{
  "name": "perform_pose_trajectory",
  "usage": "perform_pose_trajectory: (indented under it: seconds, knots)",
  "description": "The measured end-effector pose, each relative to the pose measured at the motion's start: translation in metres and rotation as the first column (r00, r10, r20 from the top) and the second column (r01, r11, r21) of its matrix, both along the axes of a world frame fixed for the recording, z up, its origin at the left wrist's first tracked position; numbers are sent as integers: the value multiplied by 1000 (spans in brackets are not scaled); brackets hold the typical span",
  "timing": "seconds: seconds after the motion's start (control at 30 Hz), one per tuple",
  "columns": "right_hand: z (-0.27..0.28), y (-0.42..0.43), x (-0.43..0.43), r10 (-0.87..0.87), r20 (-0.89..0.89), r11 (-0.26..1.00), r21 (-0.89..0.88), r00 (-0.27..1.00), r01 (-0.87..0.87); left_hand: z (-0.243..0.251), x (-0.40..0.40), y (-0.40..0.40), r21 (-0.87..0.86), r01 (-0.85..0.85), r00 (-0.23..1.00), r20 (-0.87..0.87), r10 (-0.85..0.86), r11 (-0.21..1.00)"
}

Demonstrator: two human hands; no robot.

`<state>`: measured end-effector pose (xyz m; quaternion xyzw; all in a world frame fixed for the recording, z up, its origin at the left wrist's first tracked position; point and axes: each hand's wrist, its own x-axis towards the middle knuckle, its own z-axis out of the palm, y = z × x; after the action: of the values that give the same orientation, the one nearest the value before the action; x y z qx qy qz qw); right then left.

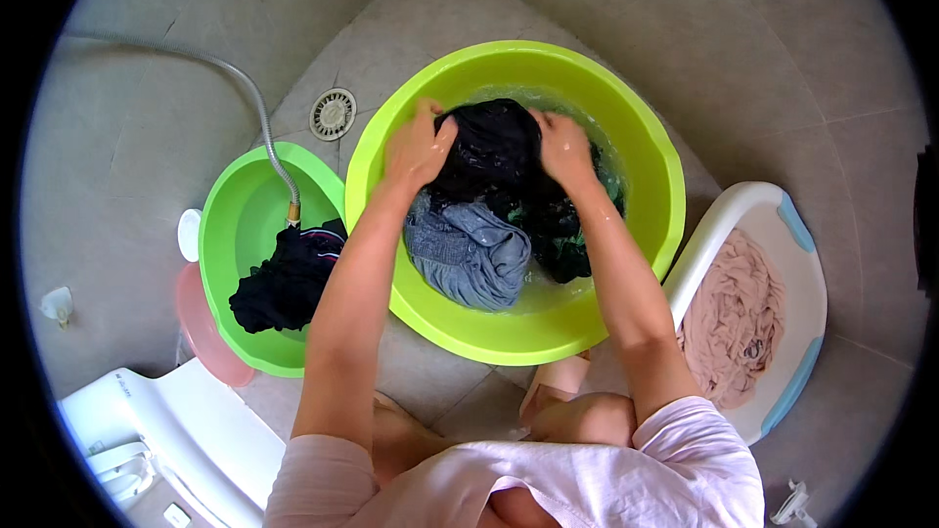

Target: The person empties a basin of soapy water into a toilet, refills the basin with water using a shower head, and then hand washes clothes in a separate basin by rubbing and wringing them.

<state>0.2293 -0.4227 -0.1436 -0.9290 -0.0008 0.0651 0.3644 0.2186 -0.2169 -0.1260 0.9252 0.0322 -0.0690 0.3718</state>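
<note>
Both hands are inside a large yellow-green plastic basin (513,348) that holds soapy water. My left hand (423,147) grips the left edge of a wet black garment (493,147), its thumb resting on the cloth. My right hand (565,143) holds the same garment by its right edge, the fingertips partly hidden. The cloth is bunched between the hands. Just below it lies a wet grey-blue garment (469,253), twisted into a heap. A dark green and black garment (568,242) lies in the water under my right forearm.
A smaller green basin (220,293) at the left holds a black garment (282,286) and the end of a metal hose (257,99). A pink basin (213,337) stands beneath. At the right, a white and blue tub (803,293) contains pink cloth (733,323). A floor drain (333,114) lies upper left.
</note>
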Motion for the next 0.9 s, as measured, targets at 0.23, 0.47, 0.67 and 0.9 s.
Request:
perform_pose_trajectory:
  seconds: [0.23, 0.47, 0.67, 0.9]
  knots:
    - [-49, 8, -38, 413, 15, 907, -101, 911, -410, -72, -53, -34, 389, 398, 910, -280, -306, 830]
    - [19, 1, -8, 262, -18, 965, 8, 965, -262, -27, -21, -42, -87, 313, 948, 92, -306, 946]
    - [130, 2, -6, 309, 134, 714, 621, 942, -323, 104, -10, -17, -497, 282, 953, 45, -300, 820]
    - [-71, -45, 22, 64, 82, 947, -320, 995, -35, 100, 0, -2, -431, 155, 952, 307, -17, 889]
